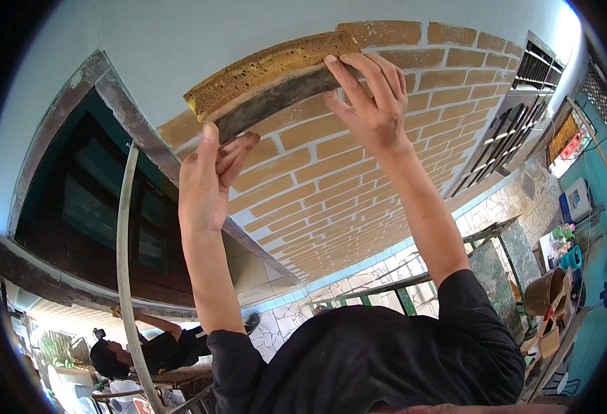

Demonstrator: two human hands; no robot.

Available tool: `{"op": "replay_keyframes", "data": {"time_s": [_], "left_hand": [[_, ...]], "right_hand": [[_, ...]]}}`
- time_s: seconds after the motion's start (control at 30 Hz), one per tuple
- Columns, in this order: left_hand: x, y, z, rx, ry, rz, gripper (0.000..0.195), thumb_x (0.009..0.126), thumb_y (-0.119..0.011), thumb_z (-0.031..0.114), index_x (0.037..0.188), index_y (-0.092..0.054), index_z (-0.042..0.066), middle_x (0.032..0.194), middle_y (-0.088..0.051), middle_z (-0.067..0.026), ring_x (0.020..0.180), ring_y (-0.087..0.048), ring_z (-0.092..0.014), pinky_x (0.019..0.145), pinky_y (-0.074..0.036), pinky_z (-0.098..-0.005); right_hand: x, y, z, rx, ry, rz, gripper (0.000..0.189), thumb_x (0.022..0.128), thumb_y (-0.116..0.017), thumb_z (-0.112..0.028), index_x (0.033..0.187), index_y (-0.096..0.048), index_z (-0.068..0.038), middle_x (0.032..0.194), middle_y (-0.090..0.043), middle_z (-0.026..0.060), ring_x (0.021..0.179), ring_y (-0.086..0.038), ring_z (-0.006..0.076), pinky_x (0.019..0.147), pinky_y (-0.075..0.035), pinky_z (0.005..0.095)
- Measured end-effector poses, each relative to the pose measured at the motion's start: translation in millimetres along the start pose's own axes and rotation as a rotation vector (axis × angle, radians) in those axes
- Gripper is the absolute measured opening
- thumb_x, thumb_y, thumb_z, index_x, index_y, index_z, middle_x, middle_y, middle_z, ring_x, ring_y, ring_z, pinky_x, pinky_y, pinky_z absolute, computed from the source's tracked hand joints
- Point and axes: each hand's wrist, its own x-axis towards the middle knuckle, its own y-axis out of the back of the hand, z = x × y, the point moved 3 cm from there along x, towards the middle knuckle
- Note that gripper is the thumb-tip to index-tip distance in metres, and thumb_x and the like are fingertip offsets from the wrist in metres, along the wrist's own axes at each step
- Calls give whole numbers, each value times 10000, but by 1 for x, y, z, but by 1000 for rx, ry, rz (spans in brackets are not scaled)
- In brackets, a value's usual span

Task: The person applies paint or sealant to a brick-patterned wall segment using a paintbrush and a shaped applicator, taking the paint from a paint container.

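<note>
Both my hands hold a long sponge block (272,70) with a dark backing board (283,98), raised against the wall. At the lower left end of the board is my left hand (213,176), its thumb on the near edge and its fingers beneath. My right hand (373,101) grips the other end, fingertips at the seam between sponge and board. The sponge is brown and porous, with yellow patches. Around and below it the wall bears a pattern of orange-brown painted bricks (334,147) with pale joint lines; plain pale wall (220,31) lies above.
A door frame (127,114) and a pale pole (126,217) stand at the left. Another person (164,349) in black works farther off at lower left. Metal railing (407,300) runs below me. At the right are a barred window (489,134), a brown bucket (544,292) and cardboard boxes (547,339).
</note>
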Motion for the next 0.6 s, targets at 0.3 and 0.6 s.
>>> {"op": "replay_keyframes", "data": {"time_s": [0.3, 0.6], "left_hand": [[-54, -30, 38, 1198, -1291, 291, 460, 741, -943, 81, 1139, -712, 60, 1171, -656, -75, 979, -619, -183, 590, -485, -300], [-3, -22, 71, 1663, -1298, 120, 677, 802, -866, 108, 1433, -625, 158, 1336, -641, -77, 1270, -605, -287, 1031, -541, -420]], "right_hand": [[23, 0, 0, 94, 27, -73, 611, 551, -874, -75, 1150, -752, -102, 1124, -647, 40, 1044, -628, 252, 882, -513, 406], [62, 5, 17, 239, 42, -179, 568, 633, -857, -49, 1179, -709, 7, 1138, -627, 128, 1089, -614, 319, 907, -545, 427]]}}
